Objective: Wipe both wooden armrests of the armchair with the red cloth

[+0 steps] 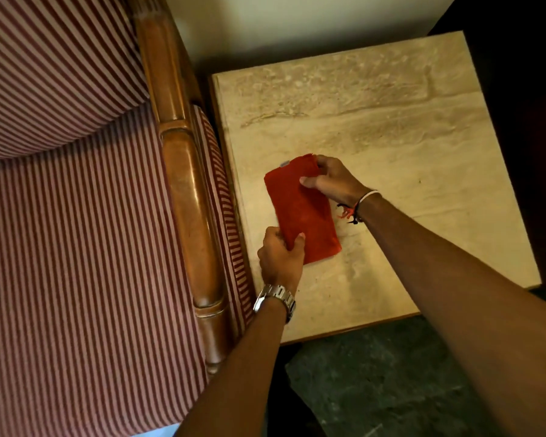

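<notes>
stone side table (pixel 423 159) bears the folded red cloth (pixel 300 209), left hand (pixel 279 258) and right hand (pixel 333 179) each pinching an end.

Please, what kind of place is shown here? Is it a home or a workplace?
Probably a home, likely a living room. A striped upholstered armchair with a polished wooden armrest stands beside a stone-topped side table, on which both hands hold a folded red cloth. Nothing suggests a workplace.

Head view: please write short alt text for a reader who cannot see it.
Two hands hold a folded red cloth on a stone-topped side table, left hand near, right hand far. A wooden armrest lies alongside.
</notes>
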The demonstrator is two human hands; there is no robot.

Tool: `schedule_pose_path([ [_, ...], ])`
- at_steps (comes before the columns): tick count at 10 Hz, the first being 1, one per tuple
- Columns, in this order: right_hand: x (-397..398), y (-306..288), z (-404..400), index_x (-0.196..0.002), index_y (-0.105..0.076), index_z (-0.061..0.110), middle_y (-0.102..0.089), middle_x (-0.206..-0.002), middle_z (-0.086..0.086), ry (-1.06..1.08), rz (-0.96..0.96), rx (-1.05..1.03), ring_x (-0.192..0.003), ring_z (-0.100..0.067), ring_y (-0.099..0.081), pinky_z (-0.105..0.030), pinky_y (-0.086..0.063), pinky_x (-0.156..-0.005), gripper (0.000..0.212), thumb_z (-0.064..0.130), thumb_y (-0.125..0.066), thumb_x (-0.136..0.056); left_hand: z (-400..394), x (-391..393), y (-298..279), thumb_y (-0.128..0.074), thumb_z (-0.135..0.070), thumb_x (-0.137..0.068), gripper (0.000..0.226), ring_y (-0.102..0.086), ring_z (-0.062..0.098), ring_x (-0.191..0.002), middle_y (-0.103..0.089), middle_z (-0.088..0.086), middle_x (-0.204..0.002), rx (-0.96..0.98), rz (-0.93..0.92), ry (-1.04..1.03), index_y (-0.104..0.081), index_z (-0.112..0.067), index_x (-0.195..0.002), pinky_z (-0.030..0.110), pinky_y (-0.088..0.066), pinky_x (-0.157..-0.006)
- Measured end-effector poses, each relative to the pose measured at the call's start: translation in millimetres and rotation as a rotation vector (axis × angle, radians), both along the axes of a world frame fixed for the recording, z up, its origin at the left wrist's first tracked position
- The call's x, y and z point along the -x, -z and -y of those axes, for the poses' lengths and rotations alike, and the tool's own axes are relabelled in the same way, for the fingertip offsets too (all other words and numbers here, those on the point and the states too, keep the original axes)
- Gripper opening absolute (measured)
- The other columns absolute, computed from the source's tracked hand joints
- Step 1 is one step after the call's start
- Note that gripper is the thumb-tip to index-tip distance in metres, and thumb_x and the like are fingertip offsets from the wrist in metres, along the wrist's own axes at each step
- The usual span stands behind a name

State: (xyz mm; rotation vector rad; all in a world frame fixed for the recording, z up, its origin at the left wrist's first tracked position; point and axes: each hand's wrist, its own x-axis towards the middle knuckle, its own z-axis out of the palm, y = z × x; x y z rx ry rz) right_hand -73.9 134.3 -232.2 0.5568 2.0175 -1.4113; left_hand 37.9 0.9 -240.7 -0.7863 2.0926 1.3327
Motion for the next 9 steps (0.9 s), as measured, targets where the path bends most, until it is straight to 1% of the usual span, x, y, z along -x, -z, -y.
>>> schedule_pose_path([
  [1,-16,2,-1,-0.162,-0.014,0.007,-0.032,-0.165,-0.016,-0.205,-0.146,-0.315,-0.152,-0.030,-0.033,-0.043,-0.030,-0.126,0.087,0.021,-0.068,-0.095,-1,5,7,-0.070,-0.038,-0.091,0.047,-0.066,0.031,-0.110,-0.064,0.006,-0.119,0.217,-0.027,0.187,-0.048,-0.016,-0.126,0.042,-0.057,-0.086],
  [2,-49,1,4,-0.161,-0.018,0.005,-0.032,-0.164,-0.017,-0.285,-0.436,-0.564,-0.152,-0.032,-0.032,-0.041,-0.031,-0.125,0.083,0.020,-0.065,-0.094,-3,8,7,-0.070,-0.038,-0.089,0.073,-0.051,0.030,-0.128,-0.047,0.012,-0.142,0.514,-0.180,0.488,-0.032,-0.013,-0.147,0.043,-0.051,-0.099],
  [3,-81,12,6,-0.159,-0.028,0.005,-0.033,-0.165,-0.016,-0.446,-0.468,-0.574,-0.153,-0.030,-0.033,-0.043,-0.031,-0.126,0.070,0.011,-0.057,-0.095,-4,13,9,-0.057,-0.032,-0.098,0.082,-0.024,0.036,-0.153,-0.016,0.022,-0.167,0.603,-0.342,0.774,-0.010,-0.006,-0.160,0.045,-0.035,-0.121],
  [4,-101,27,4,-0.158,-0.032,0.006,-0.025,-0.169,-0.011,-0.523,-0.443,-0.586,-0.157,-0.025,-0.026,-0.035,-0.022,-0.130,0.064,0.013,-0.052,-0.099,2,14,18,-0.041,-0.033,-0.105,0.077,0.003,0.030,-0.159,0.010,0.018,-0.170,0.553,-0.347,1.019,0.004,-0.005,-0.161,0.043,-0.012,-0.131],
  [5,-102,33,4,-0.159,-0.029,0.007,-0.020,-0.171,-0.009,-0.544,-0.446,-0.599,-0.159,-0.023,-0.022,-0.029,-0.017,-0.128,0.063,0.014,-0.049,-0.100,12,15,25,-0.032,-0.033,-0.106,0.073,0.009,0.028,-0.159,0.016,0.014,-0.170,0.541,-0.328,1.102,0.010,-0.007,-0.160,0.041,-0.006,-0.131],
  [6,-93,28,3,-0.160,-0.029,0.010,-0.020,-0.171,-0.006,-0.550,-0.398,-0.597,-0.158,-0.021,-0.023,-0.028,-0.021,-0.126,0.067,0.012,-0.053,-0.097,16,21,23,-0.030,-0.035,-0.107,0.072,0.009,0.027,-0.159,0.015,0.013,-0.170,0.555,-0.324,1.140,0.010,-0.007,-0.160,0.040,-0.005,-0.131],
  [7,-83,16,2,-0.160,-0.029,0.012,-0.023,-0.170,-0.006,-0.601,-0.339,-0.595,-0.156,-0.023,-0.027,-0.032,-0.029,-0.125,0.071,0.013,-0.057,-0.095,18,29,13,-0.033,-0.033,-0.107,0.073,0.004,0.029,-0.160,0.011,0.015,-0.171,0.548,-0.315,1.179,0.008,-0.006,-0.160,0.041,-0.006,-0.131],
  [8,-70,-2,2,-0.161,-0.027,0.015,-0.025,-0.170,-0.007,-0.591,-0.325,-0.605,-0.154,-0.025,-0.031,-0.035,-0.031,-0.125,0.073,0.020,-0.059,-0.095,23,39,-7,-0.037,-0.034,-0.105,0.077,0.002,0.029,-0.160,0.008,0.017,-0.171,0.560,-0.348,1.143,0.008,-0.006,-0.160,0.041,-0.006,-0.131],
  [9,-55,-27,8,-0.159,-0.032,0.014,-0.028,-0.168,-0.010,-0.553,-0.411,-0.661,-0.153,-0.028,-0.034,-0.037,-0.031,-0.126,0.075,0.027,-0.063,-0.092,30,52,-33,-0.038,-0.036,-0.106,0.079,0.004,0.028,-0.160,0.010,0.016,-0.171,0.573,-0.422,1.083,0.010,-0.006,-0.160,0.041,-0.005,-0.131],
])
